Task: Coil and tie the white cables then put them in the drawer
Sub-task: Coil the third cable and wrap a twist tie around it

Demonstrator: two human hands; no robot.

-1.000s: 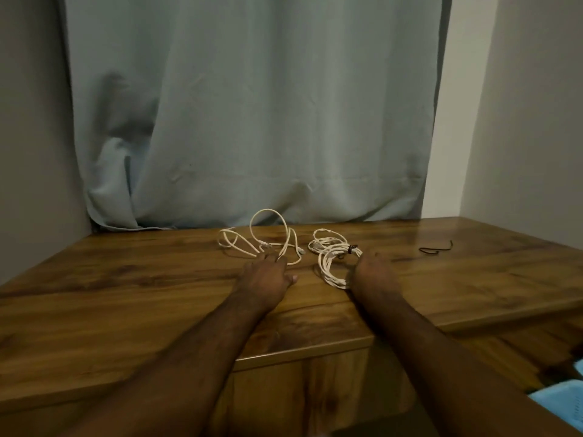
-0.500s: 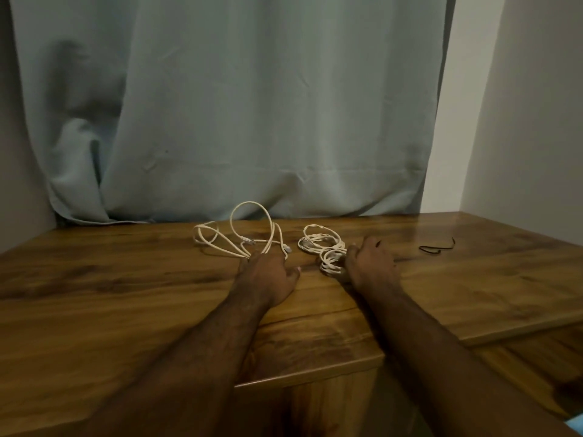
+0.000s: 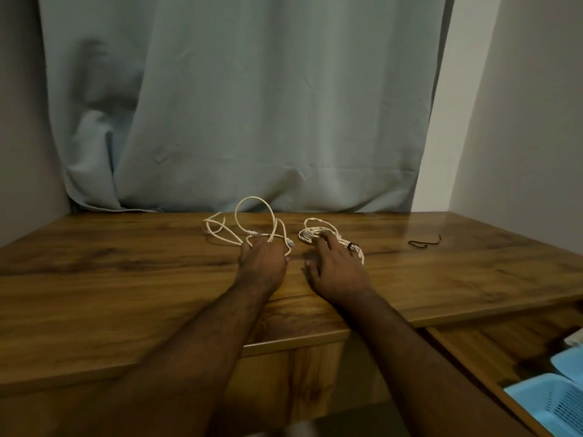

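Note:
Two white cables lie on the wooden desk (image 3: 126, 279) near the curtain. The loose white cable (image 3: 252, 198) sprawls in open loops to the left. My left hand (image 3: 262, 263) is at its near end, with fingers curled down onto the strands. To the right is the coiled white cable (image 3: 307, 236), bundled, with a dark tie (image 3: 350, 246) around it. My right hand (image 3: 337, 272) lies flat over this coil with its fingers spread, hiding part of it. The open drawer (image 3: 492, 339) is at the lower right.
A thin black tie (image 3: 424, 244) lies loose on the desk to the right of the cables. Light blue plastic baskets (image 3: 549, 405) sit in the drawer. A grey-blue curtain (image 3: 252, 105) hangs behind the desk, and walls close in on both sides.
My right hand has gone from curled beside the coiled cable to spread flat on top of it. My left hand has stayed at the loose cable's near end.

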